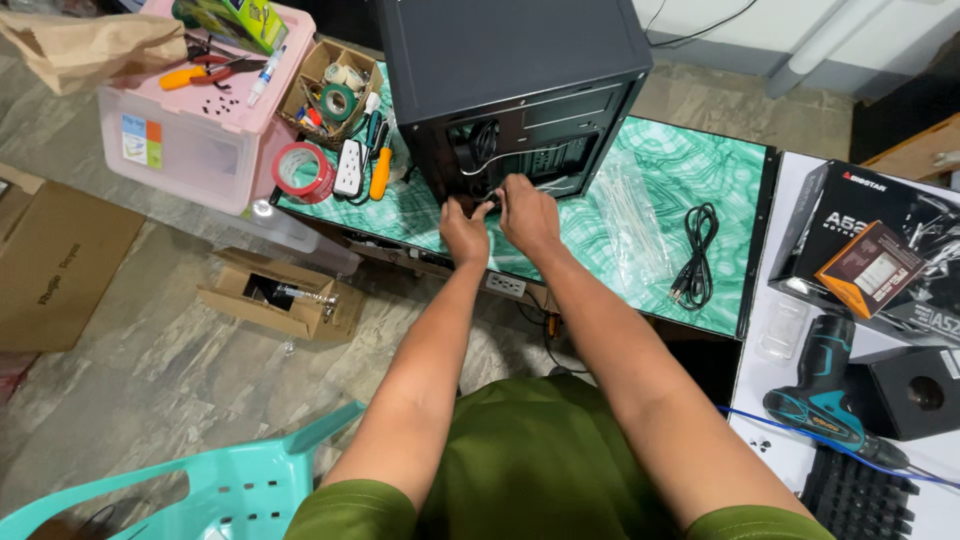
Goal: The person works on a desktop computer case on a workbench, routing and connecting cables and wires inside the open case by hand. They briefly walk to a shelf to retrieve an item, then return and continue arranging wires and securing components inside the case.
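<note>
A black computer case [510,60] stands upright on a green marbled table [690,170], its open front facing me with black cables showing inside. My left hand [464,232] and my right hand [527,212] meet at the bottom front edge of the case. Their fingers are closed around a small dark part or cable end there; I cannot tell exactly what it is. A clear bag of white cable ties [628,222] lies just right of my right hand.
A coiled black cable [697,252] lies on the table's right. Red tape roll [303,172], white power strip [348,166], screwdrivers and a box of tapes [335,92] sit left. A pink-lidded bin [190,125], cardboard boxes, a teal chair [230,490] and a cordless driver [818,400] surround me.
</note>
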The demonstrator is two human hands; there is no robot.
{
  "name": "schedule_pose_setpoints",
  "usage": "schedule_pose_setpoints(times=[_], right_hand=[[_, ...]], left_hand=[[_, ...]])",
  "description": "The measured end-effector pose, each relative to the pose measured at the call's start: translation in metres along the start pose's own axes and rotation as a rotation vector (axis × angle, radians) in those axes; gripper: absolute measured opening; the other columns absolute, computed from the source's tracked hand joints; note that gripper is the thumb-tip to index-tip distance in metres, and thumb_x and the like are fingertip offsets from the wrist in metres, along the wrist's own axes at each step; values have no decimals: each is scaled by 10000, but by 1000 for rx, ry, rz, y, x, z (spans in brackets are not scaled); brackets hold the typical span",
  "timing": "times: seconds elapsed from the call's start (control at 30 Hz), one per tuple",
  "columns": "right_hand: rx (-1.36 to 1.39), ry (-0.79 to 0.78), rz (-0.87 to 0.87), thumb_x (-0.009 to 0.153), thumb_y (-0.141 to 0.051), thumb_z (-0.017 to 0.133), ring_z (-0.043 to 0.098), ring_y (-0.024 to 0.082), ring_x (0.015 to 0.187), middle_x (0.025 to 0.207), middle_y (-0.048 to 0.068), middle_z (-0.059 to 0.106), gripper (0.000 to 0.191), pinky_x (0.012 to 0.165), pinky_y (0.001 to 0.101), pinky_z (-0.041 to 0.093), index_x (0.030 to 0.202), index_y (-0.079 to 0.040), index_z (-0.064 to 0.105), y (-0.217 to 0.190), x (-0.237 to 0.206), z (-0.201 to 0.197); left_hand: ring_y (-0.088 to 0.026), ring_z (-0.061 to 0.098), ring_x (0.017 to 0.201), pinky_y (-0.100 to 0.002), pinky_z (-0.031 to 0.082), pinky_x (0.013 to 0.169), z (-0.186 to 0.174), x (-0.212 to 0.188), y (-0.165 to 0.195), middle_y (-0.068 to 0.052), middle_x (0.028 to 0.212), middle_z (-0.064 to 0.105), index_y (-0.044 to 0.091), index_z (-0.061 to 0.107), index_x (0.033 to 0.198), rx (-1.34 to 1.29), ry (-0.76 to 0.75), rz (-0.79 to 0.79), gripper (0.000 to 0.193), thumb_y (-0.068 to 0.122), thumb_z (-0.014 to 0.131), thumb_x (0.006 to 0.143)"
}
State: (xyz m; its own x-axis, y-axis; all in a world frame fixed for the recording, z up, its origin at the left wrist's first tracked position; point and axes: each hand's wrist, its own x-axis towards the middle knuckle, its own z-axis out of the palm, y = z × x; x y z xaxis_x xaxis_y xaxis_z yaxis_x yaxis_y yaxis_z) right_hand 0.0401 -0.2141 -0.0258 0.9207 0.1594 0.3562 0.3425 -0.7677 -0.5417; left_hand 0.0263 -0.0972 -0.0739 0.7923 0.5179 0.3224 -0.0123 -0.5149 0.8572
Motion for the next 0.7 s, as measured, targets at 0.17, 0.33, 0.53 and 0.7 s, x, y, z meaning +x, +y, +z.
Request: schedule_pose_setpoints(times=[0.17,0.33,0.53,0.7], right_hand=[[78,48,71,1007,-201,618,660,424,815,984,136,677,106,681,542,503,996,-95,620,1,-2,1],[79,18,19,987,-178,602,649,432,844,995,146,664,89,690,545,499,1010,-94,620,7,-1,-6],[85,-10,20,989,-148,588,646,442,857,1008,146,668,68,710,559,493,1025,-97,615,13,-3,-4],[91,-4,21,972,-128,584,651,441,848,1022,145,682,57,711,558,495,1014,-101,612,15,-3,-1]], left_hand=[[-448,617,983,-506,497,814,-4,1,6,-199,1051,653,-35,593,1008,108,-50,-123,506,250,935,767],[-474,496,1197,-555,429,995,-8,-6,16,-227,1276,423,-6,397,1283,215,127,158,923,372,973,669],[-568,339,1390,-561,396,1124,-11,23,14,-322,1526,122,87,191,1476,183,122,351,1148,335,978,678],[-616,256,1441,-546,444,1104,-21,31,13,-371,1589,32,191,86,1569,233,-57,373,1256,298,985,698]])
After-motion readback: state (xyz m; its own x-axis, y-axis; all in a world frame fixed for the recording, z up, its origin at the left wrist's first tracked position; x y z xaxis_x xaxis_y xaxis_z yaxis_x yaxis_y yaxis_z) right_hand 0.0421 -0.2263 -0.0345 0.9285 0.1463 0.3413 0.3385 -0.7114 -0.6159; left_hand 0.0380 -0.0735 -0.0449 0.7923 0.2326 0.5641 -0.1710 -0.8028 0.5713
